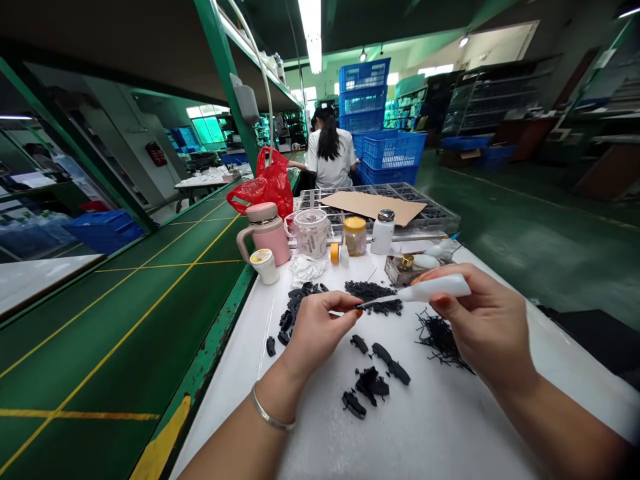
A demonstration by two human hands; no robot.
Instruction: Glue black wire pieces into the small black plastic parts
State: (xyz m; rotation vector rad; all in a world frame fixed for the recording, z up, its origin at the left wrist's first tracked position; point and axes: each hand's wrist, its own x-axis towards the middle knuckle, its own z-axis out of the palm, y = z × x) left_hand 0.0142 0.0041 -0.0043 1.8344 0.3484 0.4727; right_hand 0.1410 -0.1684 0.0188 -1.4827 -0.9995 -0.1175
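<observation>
My right hand (487, 320) grips a white squeeze bottle (440, 288) with a long thin nozzle pointing left. The nozzle tip meets the fingertips of my left hand (320, 327), which pinch a tiny black part (358, 307), mostly hidden by the fingers. Behind the nozzle lies a heap of small black rings (370, 291). Below my hands several curved black plastic pieces (391, 364) rest on the white tabletop (390, 440). More such pieces (290, 313) are piled beyond my left hand. A bundle of thin black sticks (440, 337) lies beside my right hand.
Along the back stand a pink thermos (270, 233), a paper cup (265, 267), a clear plastic tub (311, 233), a yellow-lidded jar (355, 237) and a white bottle (383, 233). Cardboard (375, 205) covers part of a tray. A green conveyor (125, 320) runs left; a person (330, 150) sits ahead.
</observation>
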